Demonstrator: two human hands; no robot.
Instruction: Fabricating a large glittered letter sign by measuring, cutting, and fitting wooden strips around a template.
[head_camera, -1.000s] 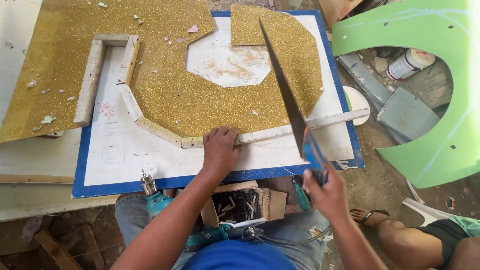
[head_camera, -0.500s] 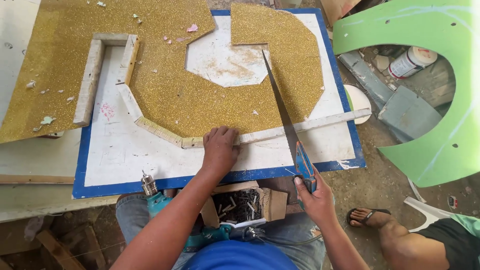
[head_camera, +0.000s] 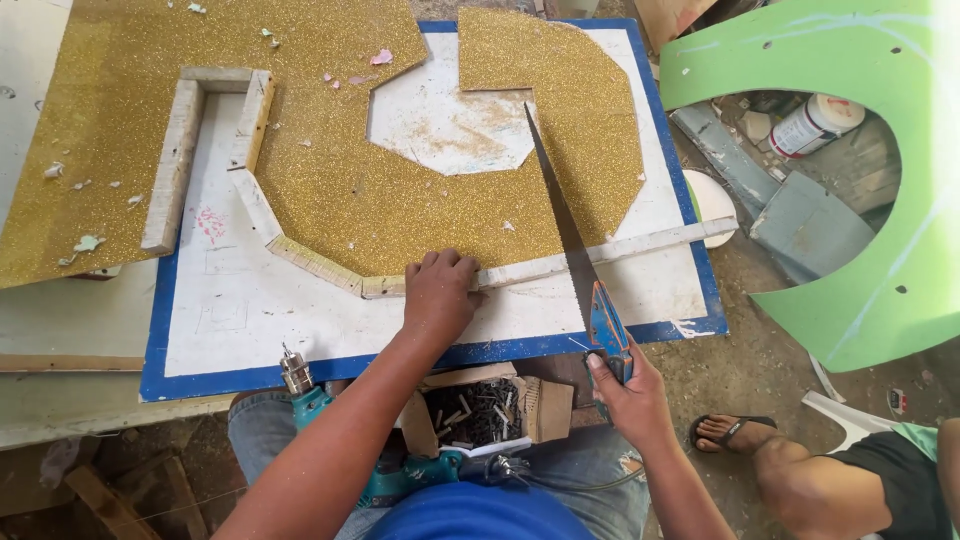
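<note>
Down at the near edge, a teal power drill (head_camera: 330, 430) lies across the person's lap, its chuck pointing up toward the board, and beside it sits an open cardboard box of dark screws (head_camera: 480, 412). Just right of that box, the right hand (head_camera: 628, 392) is wrapped shut around the blue handle of a handsaw (head_camera: 575, 255). And look at that saw: a long, thin grey blade, tapering to a point, running up and slightly left from the grip, laid across the pale wooden strip (head_camera: 590, 255) and reaching on over the glitter sheet. Over on the other side, the left hand (head_camera: 440, 292) is pressed flat, fingers curled over the near edge of that same strip, pinning it down just left of the blade. The strip itself is narrow, whitish and rough, lying along the lower border of the gold glitter shape (head_camera: 400, 190), its right end poking out past the board's blue rim. Underneath, the white board with blue edging (head_camera: 300, 330) carries it all. Further up, more pale strips frame a cut-out in the gold sheet, and a bare white polygon shows through its middle. Off to the far right, a green curved panel (head_camera: 880, 200) arches over a white can (head_camera: 815, 125), and another person's sandalled foot (head_camera: 735, 432) rests on the dirt.
</note>
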